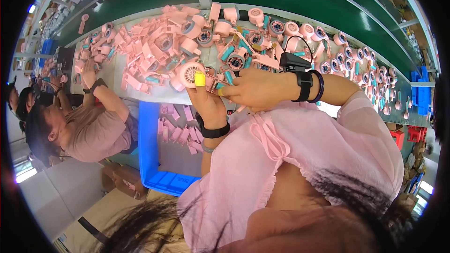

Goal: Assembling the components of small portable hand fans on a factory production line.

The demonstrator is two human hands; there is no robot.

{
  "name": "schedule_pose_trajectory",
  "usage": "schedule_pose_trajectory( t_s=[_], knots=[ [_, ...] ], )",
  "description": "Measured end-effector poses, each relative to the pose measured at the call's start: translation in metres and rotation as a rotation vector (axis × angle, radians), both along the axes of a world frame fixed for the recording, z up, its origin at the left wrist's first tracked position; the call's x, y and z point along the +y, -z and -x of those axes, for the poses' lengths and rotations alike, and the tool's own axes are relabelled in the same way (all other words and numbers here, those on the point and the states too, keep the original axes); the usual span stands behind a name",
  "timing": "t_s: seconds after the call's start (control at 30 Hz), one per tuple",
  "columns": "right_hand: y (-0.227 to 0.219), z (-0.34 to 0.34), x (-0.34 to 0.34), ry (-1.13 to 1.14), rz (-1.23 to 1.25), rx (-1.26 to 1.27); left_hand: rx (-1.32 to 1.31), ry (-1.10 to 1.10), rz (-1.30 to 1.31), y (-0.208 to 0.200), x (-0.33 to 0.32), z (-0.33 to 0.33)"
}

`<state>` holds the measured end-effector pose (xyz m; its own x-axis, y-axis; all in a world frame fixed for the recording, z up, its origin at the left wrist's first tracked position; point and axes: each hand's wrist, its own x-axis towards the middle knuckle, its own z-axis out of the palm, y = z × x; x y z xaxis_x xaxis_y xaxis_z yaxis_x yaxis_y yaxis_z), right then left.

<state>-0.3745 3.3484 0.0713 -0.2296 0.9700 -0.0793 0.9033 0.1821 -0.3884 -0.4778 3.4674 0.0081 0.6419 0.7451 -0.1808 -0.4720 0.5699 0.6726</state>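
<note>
My left hand (209,107) is closed round the rim of a pink fan head (190,74), a yellow cover (200,79) on one digit against its edge, grille tilted up toward me. My right hand (258,86) is half curled just beside it, fingertips over the fan's underside; whether they pinch anything, I cannot tell. I'd judge the fan head light and stiff, its smooth shell a little slippery, the thin grille ribs its weakest part, so the outer rim is the place to hold, with any loose wires left unpulled. Just beyond lies a heap of pink casings (140,47), with teal cylinders (229,77) among open fan heads to the right. Below the table edge, a blue bin (149,145) holds more pink pieces (176,134); a co-worker (93,133) sits at my left.
</note>
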Motion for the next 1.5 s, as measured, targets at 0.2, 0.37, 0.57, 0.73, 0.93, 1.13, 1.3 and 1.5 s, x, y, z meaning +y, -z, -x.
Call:
schedule_pose_trajectory(
  t_s=[0.2, 0.37, 0.57, 0.73, 0.93, 1.13, 1.3, 1.5],
  knots=[
    [0.008, 0.012, -0.001, -0.162, -0.095, -0.410, 0.018, 0.012, -0.065, 0.000, -0.002, -0.003],
    [0.011, 0.032, 0.005, -0.210, -0.111, -0.675, 0.049, 0.038, -0.059, -0.001, -0.003, -0.005],
    [-0.003, 0.009, 0.006, -0.065, 0.010, -0.186, -0.043, 0.051, -0.004, 0.014, 0.006, -0.006],
    [-0.019, -0.012, -0.010, 0.332, -0.129, 0.267, -0.088, 0.065, 0.009, 0.020, 0.008, -0.005],
    [0.002, -0.007, -0.002, 0.656, -0.295, 0.276, -0.061, 0.045, -0.035, 0.009, -0.004, -0.010],
    [0.008, 0.003, 0.009, 0.657, -0.247, 0.143, -0.044, 0.046, -0.075, 0.009, -0.009, -0.013],
    [0.010, 0.008, 0.014, 0.656, -0.268, 0.118, -0.013, 0.043, -0.077, 0.009, -0.010, -0.013],
    [0.016, 0.009, 0.018, 0.666, -0.219, 0.092, -0.065, 0.107, -0.056, 0.013, -0.006, -0.011]
  ],
)
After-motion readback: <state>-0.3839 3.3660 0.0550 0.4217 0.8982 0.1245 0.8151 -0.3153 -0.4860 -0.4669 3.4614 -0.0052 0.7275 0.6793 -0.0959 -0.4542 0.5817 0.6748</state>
